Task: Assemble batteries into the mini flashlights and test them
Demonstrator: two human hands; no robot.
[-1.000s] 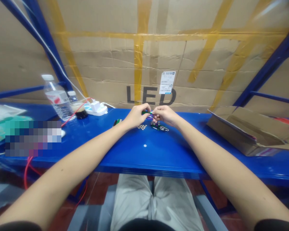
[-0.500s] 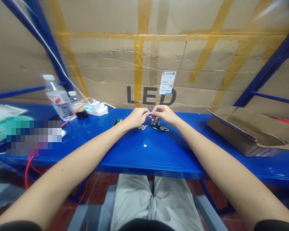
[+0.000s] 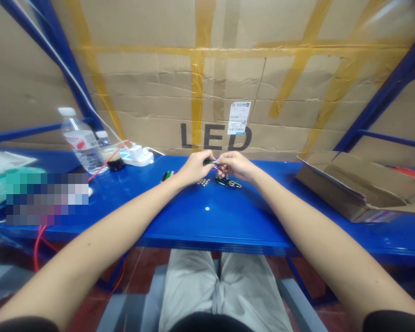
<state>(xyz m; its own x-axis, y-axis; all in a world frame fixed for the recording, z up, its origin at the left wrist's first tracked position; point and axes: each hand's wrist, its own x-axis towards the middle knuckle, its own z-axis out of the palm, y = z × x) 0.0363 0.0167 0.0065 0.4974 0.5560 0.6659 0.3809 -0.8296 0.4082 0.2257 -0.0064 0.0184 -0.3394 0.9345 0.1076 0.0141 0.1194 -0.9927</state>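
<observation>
My left hand is closed on a small green piece, which shows between thumb and fingers; it is too small to make out further. My right hand is pinched at the tip of the left fingers, and what lies in that pinch is mostly hidden. Beneath the right hand lies a small tangle of dark and silvery loops. Several small shiny metal pieces rest on the blue table below the left hand. Green and black strips lie beside the left wrist.
An open cardboard box stands at the right. To the left are a water bottle, a smaller bottle with dark liquid and a white power strip. A large taped carton backs the blue table. A white dot marks its surface.
My left hand has turned slightly, so the green piece now shows in its grip. My right hand stays close against it, fingers pinched. The view has shifted a little.
</observation>
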